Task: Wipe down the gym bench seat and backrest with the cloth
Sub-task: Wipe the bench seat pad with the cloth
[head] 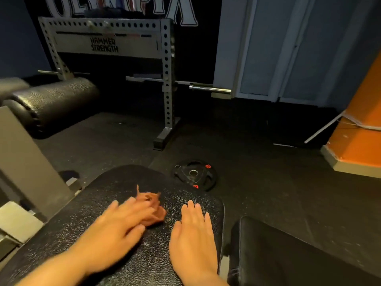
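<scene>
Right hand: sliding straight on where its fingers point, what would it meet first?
Ahead of the right hand lies only bare bench pad up to its far edge; the cloth lies leftward, under the left hand. Beyond the edge the weight plate is in line, but seemingly lower, on the floor.

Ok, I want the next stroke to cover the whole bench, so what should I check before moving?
1. Left hand on the cloth: ok, its fingers lie over it.
2. Firm grip on the cloth: cannot tell, the hand is blurred.
3. Cloth spread flat: not ok, it is bunched up.
4. Right hand bracing: ok, it rests flat on the pad beside the cloth.
5. Second pad at lower right being wiped: not ok, the cloth is not on it.
6. Weight plate out of the way: ok, it lies on the floor beyond the pad's far end.
</scene>
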### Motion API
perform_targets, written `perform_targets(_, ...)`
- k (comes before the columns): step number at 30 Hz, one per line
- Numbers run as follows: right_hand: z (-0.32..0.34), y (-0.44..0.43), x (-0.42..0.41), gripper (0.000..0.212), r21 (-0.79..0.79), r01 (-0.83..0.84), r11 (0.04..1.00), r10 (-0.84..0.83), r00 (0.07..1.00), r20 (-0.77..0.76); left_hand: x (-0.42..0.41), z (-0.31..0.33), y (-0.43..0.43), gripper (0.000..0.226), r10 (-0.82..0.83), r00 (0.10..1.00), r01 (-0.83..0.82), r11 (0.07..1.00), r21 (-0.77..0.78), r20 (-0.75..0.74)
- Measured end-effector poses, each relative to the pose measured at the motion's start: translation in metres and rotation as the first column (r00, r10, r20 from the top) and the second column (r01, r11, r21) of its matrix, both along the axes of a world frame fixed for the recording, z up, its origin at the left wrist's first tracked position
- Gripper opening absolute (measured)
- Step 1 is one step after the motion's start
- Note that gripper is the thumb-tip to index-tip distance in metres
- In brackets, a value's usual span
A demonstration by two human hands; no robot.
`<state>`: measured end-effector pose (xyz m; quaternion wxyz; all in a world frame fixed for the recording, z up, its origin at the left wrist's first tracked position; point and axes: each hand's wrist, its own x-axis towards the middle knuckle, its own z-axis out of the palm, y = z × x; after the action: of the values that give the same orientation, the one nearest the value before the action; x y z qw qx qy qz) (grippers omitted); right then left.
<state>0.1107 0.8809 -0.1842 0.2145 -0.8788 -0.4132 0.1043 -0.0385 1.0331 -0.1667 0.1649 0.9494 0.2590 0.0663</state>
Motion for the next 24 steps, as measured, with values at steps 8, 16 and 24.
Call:
perform_targets(8,-0.004,-0.003,0.003,0.055,0.020,0.006,1.000,-0.006,1.000,0.022,0.042,-0.018,0.019,0.063,0.327,0.942,-0.336,0.923,0.188,0.078)
perform_targets(16,-0.008,0.004,0.001,0.057,-0.026,0.017,1.000,-0.016,0.998,0.054,0.020,-0.011,0.020,0.059,0.029,0.998,-0.037,0.983,0.180,0.047)
perform_targets(24,-0.008,0.009,-0.002,0.060,-0.126,0.015,0.992,-0.002,0.995,0.098,0.050,-0.023,0.038,0.036,0.314,0.938,-0.335,0.929,0.156,0.145)
